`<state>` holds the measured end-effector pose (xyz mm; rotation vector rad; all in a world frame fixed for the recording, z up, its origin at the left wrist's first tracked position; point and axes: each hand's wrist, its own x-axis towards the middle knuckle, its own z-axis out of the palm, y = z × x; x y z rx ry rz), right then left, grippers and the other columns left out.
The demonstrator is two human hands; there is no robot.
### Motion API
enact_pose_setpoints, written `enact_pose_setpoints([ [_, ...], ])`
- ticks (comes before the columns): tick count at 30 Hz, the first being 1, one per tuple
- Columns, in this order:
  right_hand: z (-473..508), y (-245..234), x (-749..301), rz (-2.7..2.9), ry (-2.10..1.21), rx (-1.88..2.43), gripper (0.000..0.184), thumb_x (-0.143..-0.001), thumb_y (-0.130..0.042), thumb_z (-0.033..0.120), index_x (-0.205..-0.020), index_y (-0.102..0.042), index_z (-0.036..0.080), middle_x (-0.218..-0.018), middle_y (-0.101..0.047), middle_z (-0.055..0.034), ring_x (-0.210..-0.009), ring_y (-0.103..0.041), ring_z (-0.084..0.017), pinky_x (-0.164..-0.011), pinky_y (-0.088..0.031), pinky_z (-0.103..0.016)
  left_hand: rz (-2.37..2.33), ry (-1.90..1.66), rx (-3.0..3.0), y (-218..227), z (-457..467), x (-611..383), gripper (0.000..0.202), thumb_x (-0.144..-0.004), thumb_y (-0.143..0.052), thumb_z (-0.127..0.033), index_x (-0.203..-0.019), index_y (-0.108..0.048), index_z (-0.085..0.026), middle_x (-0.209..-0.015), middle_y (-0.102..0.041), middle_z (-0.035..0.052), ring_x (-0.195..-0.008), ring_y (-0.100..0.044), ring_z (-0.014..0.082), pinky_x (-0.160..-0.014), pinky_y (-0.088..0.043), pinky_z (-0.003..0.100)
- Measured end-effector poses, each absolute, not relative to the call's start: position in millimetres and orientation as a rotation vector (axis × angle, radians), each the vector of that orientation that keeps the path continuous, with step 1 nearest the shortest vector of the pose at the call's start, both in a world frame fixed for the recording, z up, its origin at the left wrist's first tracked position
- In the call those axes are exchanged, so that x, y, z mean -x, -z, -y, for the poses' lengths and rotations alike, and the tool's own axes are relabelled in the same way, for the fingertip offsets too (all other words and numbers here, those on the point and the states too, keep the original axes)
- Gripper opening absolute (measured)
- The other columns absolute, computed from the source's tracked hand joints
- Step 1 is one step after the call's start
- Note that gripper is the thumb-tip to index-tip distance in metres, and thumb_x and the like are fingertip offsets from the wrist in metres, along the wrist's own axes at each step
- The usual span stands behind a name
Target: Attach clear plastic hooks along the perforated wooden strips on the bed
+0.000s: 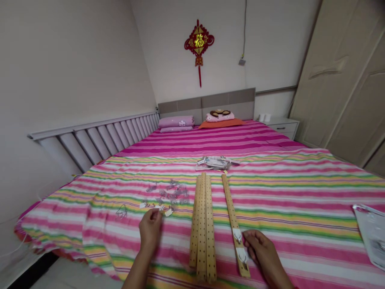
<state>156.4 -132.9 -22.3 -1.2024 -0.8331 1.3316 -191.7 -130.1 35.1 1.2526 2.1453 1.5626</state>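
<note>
My left hand pinches a small white card at the near edge of a scatter of little clear packets. Another white card lies just right of those fingertips. A single perforated wooden strip bears two white cards near its close end, an upper card and a lower card, each with a hoop-like piece. Curled beside the upper card's right edge is my right hand; whatever its fingertips grip is hidden. Several more perforated wooden strips lie side by side between my hands.
A clear bag of dark and pale items lies beyond the strips on the striped bedsheet. Thin wire-like pieces are at left. A transparent pouch sits at far right. A white radiator runs along the left wall.
</note>
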Motion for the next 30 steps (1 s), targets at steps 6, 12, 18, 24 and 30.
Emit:
enact_pose_setpoints([
  [6,131,20,-157,0.784,-1.346,1.178,0.033,-0.059,-0.072,0.047,-0.058,-0.056,0.018,-0.040,-0.049,0.0066,-0.028,-0.029,-0.003,-0.033,-0.014,-0.019,-1.557,-1.516,-0.815,-62,138,142,0.032,-0.050,-0.074,-0.035,-0.074,-0.065,-0.016,-0.053,-0.055,-0.0054,-0.048,-0.047,0.0084,-0.050,-0.036,0.020],
  [12,137,2,-155,0.784,-1.351,1.080,0.034,-0.058,-0.075,0.046,-0.059,-0.059,0.016,-0.045,-0.053,0.0050,-0.029,-0.030,-0.002,-0.033,-0.014,-0.018,-1.177,-1.320,-0.642,-64,151,62,0.034,-0.049,-0.081,-0.032,-0.071,-0.064,-0.014,-0.048,-0.048,-0.0071,-0.042,-0.036,0.0023,-0.043,-0.023,0.015],
  [18,150,-33,-146,0.875,-1.370,0.957,0.035,-0.061,-0.077,0.047,-0.072,-0.068,0.015,-0.038,-0.048,0.0073,-0.031,-0.032,-0.003,-0.034,-0.021,-0.018,-1.133,-1.240,-0.587,-61,158,-2,0.035,-0.045,-0.082,-0.030,-0.071,-0.063,-0.014,-0.047,-0.047,-0.0069,-0.043,-0.035,0.0022,-0.041,-0.018,0.015],
  [24,147,-51,-149,0.873,-1.376,0.933,0.033,-0.058,-0.080,0.044,-0.069,-0.068,0.015,-0.041,-0.058,0.0025,-0.036,-0.047,-0.008,-0.038,-0.034,-0.019,-1.121,-1.216,-0.690,-54,155,-31,0.030,-0.050,-0.078,-0.033,-0.069,-0.064,-0.014,-0.049,-0.053,-0.0043,-0.046,-0.042,0.0048,-0.045,-0.025,0.017],
  [30,129,-45,-154,0.861,-1.314,0.960,0.034,-0.056,-0.080,0.045,-0.066,-0.069,0.014,-0.043,-0.061,0.0008,-0.037,-0.050,-0.009,-0.039,-0.037,-0.020,-1.162,-1.187,-0.885,-55,137,-29,0.033,-0.054,-0.075,-0.036,-0.076,-0.066,-0.014,-0.059,-0.064,0.0019,-0.053,-0.054,0.0110,-0.049,-0.034,0.021],
])
